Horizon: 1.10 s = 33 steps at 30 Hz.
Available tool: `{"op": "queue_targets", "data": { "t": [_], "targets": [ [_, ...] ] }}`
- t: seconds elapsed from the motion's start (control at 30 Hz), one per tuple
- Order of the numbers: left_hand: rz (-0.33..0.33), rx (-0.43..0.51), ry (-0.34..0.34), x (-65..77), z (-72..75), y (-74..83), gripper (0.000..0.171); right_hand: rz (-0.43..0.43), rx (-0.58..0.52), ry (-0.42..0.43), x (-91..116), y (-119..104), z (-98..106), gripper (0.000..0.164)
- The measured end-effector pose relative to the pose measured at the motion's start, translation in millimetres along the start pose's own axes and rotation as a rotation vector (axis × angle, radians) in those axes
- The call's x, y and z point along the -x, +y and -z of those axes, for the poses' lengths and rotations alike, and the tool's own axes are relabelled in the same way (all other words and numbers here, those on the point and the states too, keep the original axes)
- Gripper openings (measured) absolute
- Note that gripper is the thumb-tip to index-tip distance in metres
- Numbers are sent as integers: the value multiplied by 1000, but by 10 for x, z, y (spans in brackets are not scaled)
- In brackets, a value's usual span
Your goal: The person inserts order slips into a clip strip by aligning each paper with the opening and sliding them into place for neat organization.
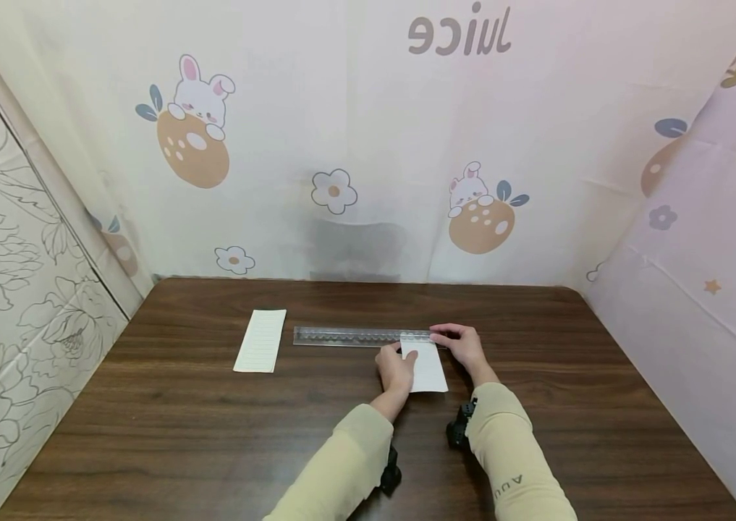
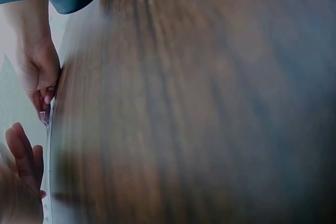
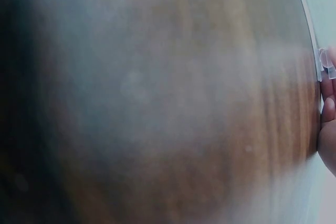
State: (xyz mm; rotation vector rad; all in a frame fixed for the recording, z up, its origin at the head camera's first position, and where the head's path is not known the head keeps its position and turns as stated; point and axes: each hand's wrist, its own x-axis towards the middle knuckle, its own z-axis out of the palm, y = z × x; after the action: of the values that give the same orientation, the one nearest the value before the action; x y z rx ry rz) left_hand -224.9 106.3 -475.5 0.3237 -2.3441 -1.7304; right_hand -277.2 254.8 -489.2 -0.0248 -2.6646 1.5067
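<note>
A clear plastic ruler (image 1: 346, 336) lies crosswise on the table, its right part over the top edge of a small white sheet of paper (image 1: 428, 370). My right hand (image 1: 465, 349) pinches the ruler's right end between thumb and fingers; the right wrist view shows the clear ruler end (image 3: 326, 62) at the fingertips. Along the paper's left edge, just below the ruler, is my left hand (image 1: 396, 369), with its thumb laid on the sheet. The left wrist view shows this left hand (image 2: 21, 182) with its fingers extended.
A lined pale notepad (image 1: 260, 341) lies left of the ruler on the dark wooden table (image 1: 179, 420). A printed curtain (image 1: 368, 145) hangs behind the table's back edge, with more patterned cloth at both sides. Black wrist cameras (image 1: 460, 425) sit below the cuffs.
</note>
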Motion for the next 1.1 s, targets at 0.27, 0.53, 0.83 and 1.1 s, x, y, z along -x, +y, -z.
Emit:
{"op": "queue_targets", "data": {
  "t": [0.27, 0.53, 0.83, 1.1],
  "targets": [
    [14, -12, 2, 1, -52, -6, 29, -7, -15, 3, 6, -1, 1, 25],
    [34, 5, 0, 12, -81, -4, 31, -2, -28, 1, 9, 5, -3, 26],
    [43, 4, -3, 21, -94, 36, 31, -5, -45, -6, 3, 14, 1, 27],
    [55, 13, -20, 29, -114, 42, 31, -24, -48, -4, -16, 29, -2, 27]
  ]
}}
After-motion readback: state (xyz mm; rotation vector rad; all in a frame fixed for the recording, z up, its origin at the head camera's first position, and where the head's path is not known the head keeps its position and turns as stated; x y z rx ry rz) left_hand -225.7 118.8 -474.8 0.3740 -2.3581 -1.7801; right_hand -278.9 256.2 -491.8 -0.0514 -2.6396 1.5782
